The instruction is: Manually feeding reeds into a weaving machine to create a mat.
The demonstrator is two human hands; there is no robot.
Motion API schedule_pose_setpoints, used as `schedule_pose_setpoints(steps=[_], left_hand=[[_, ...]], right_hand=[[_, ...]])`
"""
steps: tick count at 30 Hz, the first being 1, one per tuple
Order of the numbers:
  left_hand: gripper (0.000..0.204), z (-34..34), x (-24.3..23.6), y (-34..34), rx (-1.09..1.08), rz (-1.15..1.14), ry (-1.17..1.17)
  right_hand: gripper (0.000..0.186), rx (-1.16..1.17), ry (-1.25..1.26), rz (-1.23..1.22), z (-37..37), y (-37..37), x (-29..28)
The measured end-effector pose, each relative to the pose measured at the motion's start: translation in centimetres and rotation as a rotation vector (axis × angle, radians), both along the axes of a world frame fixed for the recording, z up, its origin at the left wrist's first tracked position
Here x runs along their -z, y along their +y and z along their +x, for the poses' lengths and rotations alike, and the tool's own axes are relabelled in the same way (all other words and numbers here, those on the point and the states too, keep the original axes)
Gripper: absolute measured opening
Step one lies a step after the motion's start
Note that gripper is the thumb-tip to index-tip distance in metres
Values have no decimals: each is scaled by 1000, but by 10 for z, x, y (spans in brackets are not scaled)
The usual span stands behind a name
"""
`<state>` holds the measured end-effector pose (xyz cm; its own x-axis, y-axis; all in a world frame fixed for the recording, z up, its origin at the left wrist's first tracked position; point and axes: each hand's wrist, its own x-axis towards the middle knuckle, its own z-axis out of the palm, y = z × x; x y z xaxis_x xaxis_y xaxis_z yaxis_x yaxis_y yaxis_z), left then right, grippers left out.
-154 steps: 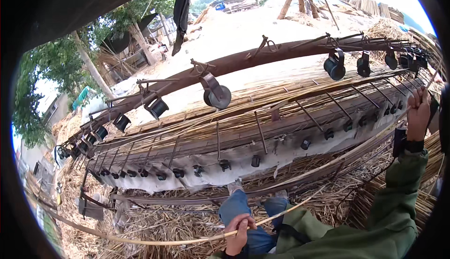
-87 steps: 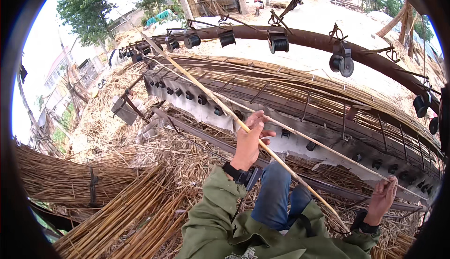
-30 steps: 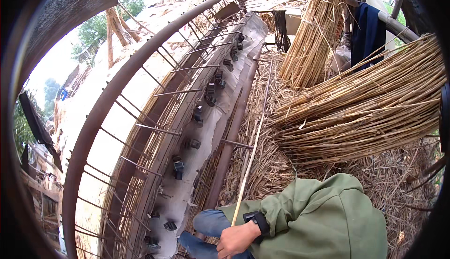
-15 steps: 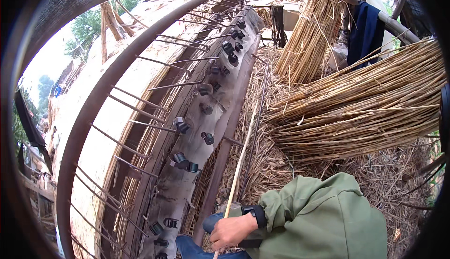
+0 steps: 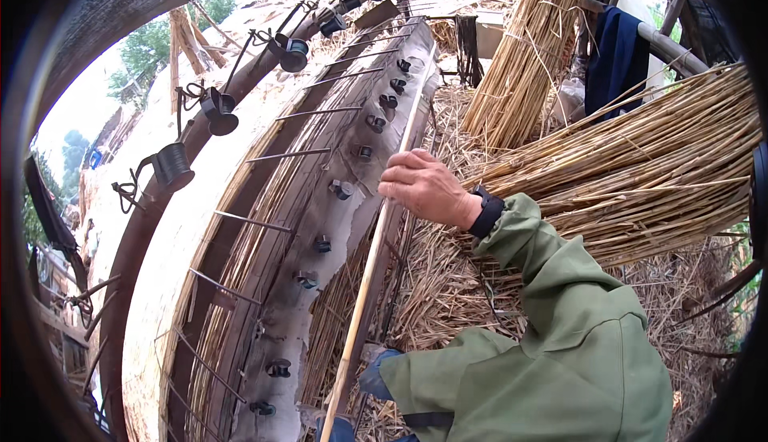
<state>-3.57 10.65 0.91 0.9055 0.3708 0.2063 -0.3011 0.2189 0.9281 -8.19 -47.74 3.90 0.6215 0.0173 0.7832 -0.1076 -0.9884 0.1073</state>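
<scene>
Yellow and thin, the long stalk [image 5: 364, 298] ran up from the bottom of our view, starting a bit left of the middle and leaning a little to the right. Its long side went away from the body, and its far part pointed toward the top, near the far end of the grey strip [image 5: 344, 222]. We saw the right hand [image 5: 428, 190] closed around the stalk, with the fingers curled over it and the back of the hand facing us. We could not see the left hand, so we could not tell if it held something. The stalk was along the right side of the grey strip and went nearly the same way; we could not tell if the two touched. Small dark spools [image 5: 279, 368] sat on the strip. Over to the left, we saw bigger black spools [image 5: 174, 167] on a bent brown beam [image 5: 128, 306]. On the other side we saw a big bundle of reeds [image 5: 640, 170] by loose straw [image 5: 436, 282], and an upright bundle [image 5: 528, 58] beside a dark blue cloth [image 5: 618, 58]. A black wrist band [image 5: 486, 212] showed next to a green sleeve [image 5: 552, 258].
</scene>
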Motion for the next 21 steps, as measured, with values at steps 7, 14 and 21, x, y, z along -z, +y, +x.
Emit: schedule_pose_setpoints(steps=[7, 14, 21], left_hand=[[26, 24, -15, -12, 308, -365, -32], [26, 20, -67, -123, 336, -202, -104], [25, 9, -70, -144, 351, -45, -381]], right_hand=[[32, 271, -275, 411, 71, -47, -16], [19, 314, 72, 181, 106, -24, -23], [12, 263, 37, 111, 103, -39, -17]])
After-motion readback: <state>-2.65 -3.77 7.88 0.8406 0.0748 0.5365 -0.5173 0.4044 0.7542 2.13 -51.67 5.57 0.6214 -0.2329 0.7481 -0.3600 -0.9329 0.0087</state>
